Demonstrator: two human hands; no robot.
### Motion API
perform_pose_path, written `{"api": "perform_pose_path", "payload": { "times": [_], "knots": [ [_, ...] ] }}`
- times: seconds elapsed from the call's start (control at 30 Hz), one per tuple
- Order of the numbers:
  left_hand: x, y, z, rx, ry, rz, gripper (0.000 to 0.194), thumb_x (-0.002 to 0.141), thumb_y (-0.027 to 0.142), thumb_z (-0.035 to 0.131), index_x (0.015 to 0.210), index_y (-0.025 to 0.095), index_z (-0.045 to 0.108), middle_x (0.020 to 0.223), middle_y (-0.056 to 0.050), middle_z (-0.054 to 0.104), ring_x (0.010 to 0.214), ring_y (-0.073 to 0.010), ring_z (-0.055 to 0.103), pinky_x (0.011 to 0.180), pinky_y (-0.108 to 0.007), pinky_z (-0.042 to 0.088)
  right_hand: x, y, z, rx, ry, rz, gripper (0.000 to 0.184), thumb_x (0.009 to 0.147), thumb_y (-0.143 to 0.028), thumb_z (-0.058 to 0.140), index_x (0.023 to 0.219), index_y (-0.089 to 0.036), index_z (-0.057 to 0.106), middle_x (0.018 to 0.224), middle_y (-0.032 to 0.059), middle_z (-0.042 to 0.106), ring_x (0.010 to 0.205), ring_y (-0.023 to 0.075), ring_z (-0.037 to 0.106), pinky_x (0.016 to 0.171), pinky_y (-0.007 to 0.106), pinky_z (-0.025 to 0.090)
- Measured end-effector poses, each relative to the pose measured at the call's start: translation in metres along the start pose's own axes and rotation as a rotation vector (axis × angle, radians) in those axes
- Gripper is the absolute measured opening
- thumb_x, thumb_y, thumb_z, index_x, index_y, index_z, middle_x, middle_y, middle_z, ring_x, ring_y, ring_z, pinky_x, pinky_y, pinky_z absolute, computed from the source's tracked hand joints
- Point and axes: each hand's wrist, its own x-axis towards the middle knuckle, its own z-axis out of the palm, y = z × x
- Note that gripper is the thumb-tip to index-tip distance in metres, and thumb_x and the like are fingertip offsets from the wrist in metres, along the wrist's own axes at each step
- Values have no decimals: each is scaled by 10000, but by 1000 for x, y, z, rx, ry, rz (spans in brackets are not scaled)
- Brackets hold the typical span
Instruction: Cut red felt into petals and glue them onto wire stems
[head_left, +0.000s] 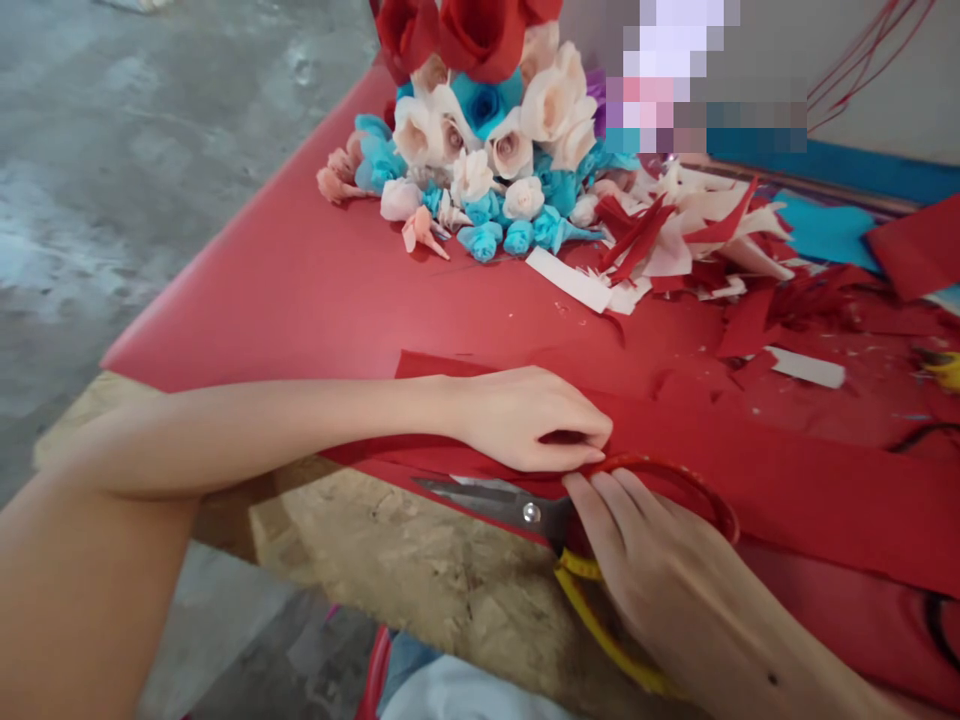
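Grey concrete floor (165,180) lies off to the far left of the hands, past a smooth red sheet (315,320) spread over a wooden board (420,580). On my feed, the left hand (536,420) is curled narrow, thumb and forefinger drawn together at a strip of red paper (810,470); I can't tell whether any paper lies between the tips. That strip passes beneath the left hand and runs well out to the right. The right hand (660,560) is just beside it, fingertips close to the left hand's, lying over a pair of scissors (531,512). I can't tell how firmly it grips them. I see the orange handle (720,500) beyond the right hand's fingers, the yellow handle (592,625) on their near side, and the blades pointing left, below the left wrist.

Farther out, beyond the left hand, I have a heap of paper flowers (472,178) in white, blue, pink and red. Red and cream scraps (660,235) lie beyond the right hand, with blue paper (829,230) past them to the right.
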Motion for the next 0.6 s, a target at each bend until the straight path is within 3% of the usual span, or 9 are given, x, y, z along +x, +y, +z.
{"api": "perform_pose_path", "payload": {
  "times": [0.37,0.6],
  "knots": [
    [0,1,1,19,0,-9,249,878,251,367,701,169,520,673,-21,580,644,-124,506,613,-220,387,2,3,-2,31,-147,-66,417,687,30,318,1037,-18,540,799,121,641,670,195,598,468,266,466],
    [0,1,-1,34,2,1,241,879,235,366,708,167,521,689,-24,591,656,-120,515,624,-218,380,0,-1,-5,43,-78,-144,408,659,33,297,1000,-31,512,713,105,614,583,191,560,407,268,372]
  ]
}}
